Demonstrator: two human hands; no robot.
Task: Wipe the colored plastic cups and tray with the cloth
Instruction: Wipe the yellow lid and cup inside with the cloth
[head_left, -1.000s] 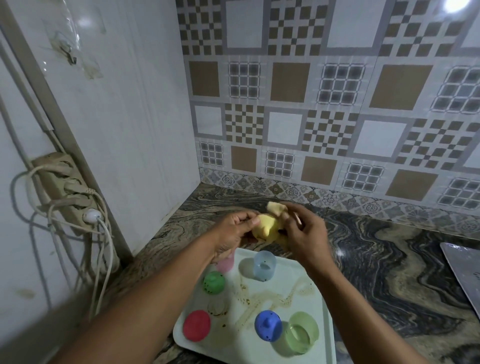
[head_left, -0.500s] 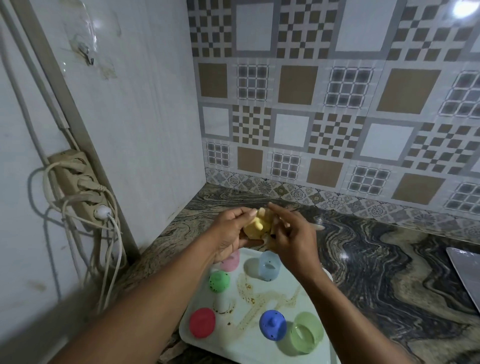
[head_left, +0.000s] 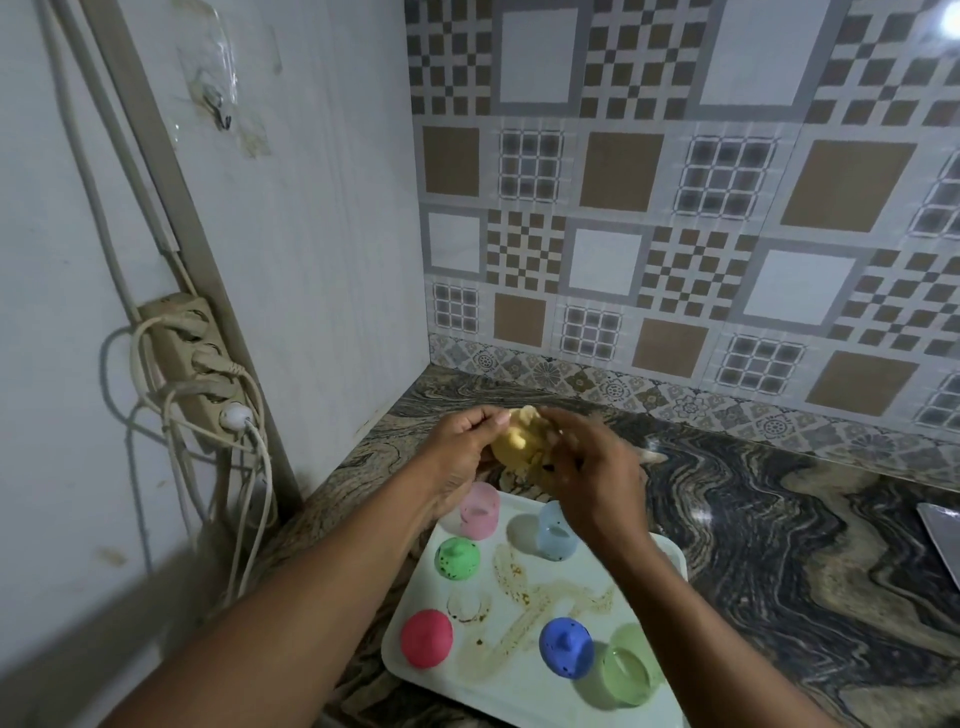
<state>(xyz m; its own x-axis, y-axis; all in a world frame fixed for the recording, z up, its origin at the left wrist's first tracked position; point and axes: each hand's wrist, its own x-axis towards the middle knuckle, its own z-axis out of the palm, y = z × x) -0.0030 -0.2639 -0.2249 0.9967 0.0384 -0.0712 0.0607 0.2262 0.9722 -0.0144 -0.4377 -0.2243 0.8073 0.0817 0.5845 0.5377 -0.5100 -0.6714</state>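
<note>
Above the tray's far edge, my left hand (head_left: 460, 452) grips a yellow cup (head_left: 511, 441). My right hand (head_left: 592, 483) presses a pale cloth (head_left: 523, 414) against that cup; most of the cloth is hidden by my fingers. The white tray (head_left: 550, 693) lies on the counter and shows brown smears in its middle. On it stand a pink cup (head_left: 479, 509), a light blue cup (head_left: 556, 532), a speckled green cup (head_left: 457, 558), a red cup (head_left: 426, 637), a dark blue cup (head_left: 566, 647) and a pale green cup (head_left: 628, 670).
A power strip (head_left: 192, 364) with several plugs and hanging cables is fixed to the left wall. The marbled counter (head_left: 779, 519) meets a tiled back wall. A flat metal piece (head_left: 943, 540) pokes in at the right edge.
My right hand's fingers have shifted over the yellow cup with the cloth while my left hand keeps hold of it. The cups on the tray have not moved.
</note>
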